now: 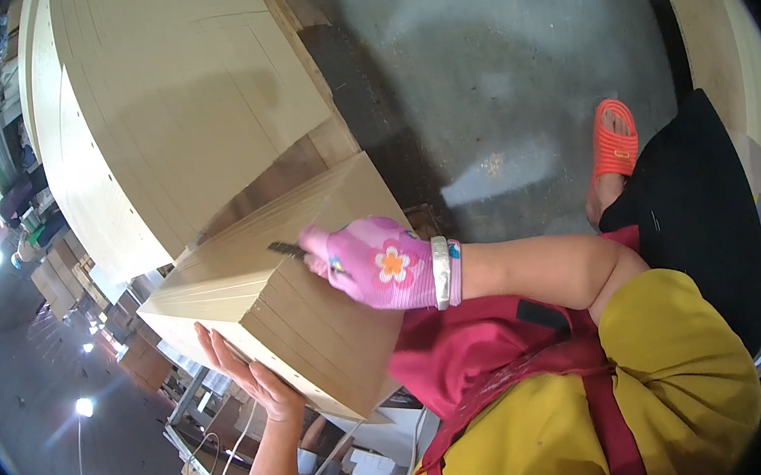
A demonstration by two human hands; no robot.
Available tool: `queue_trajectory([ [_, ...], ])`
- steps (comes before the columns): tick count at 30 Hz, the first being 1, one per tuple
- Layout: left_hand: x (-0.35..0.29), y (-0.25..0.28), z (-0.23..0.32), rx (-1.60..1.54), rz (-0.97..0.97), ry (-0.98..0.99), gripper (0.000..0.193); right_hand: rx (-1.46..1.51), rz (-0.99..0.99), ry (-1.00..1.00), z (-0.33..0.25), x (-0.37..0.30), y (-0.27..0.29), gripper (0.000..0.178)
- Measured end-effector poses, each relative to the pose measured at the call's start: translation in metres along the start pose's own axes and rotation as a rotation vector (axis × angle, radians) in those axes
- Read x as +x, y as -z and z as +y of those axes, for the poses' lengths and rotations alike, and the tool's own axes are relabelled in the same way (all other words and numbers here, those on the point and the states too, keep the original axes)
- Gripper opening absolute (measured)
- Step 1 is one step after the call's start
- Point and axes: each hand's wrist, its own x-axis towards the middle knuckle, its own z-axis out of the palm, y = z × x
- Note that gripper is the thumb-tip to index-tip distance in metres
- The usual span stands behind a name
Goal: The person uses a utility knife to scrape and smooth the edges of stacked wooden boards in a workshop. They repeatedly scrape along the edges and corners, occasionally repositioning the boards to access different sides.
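Observation:
My right hand (378, 261) wears a pink flowered glove and rests over the top edge of a stack of cream-coloured boards (335, 335). Its fingers are closed on a short, narrow dark tool (285, 248) whose tip sticks out over the boards; its exact kind is too small to make out. Bare and open, my left hand (256, 380) lies with fingers stretched along the pale front side of the same stack. The palm's contact is partly hidden.
A second, larger board stack (180, 92) stands just beyond, on wooden supports (333, 136). Grey concrete floor (507, 29) lies to the right, with my foot in an orange slipper (614, 143). Cartons (143, 360) and shelving fill the left background, and another person is at far left.

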Motion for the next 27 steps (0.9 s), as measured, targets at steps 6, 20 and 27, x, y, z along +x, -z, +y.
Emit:
queue_trajectory([
  [6,0.009,-0.006,-0.002,0.003,0.013,-0.071,0.064,-0.080,0.048,-0.128,0.009,-0.001,-0.009,0.017],
  [20,0.009,-0.003,0.003,0.018,-0.015,-0.046,0.064,-0.066,0.199,0.004,0.029,0.001,-0.010,0.012],
  [27,0.001,-0.002,-0.007,-0.011,-0.001,-0.046,0.061,-0.050,0.039,0.242,-0.050,-0.011,-0.008,0.015],
])
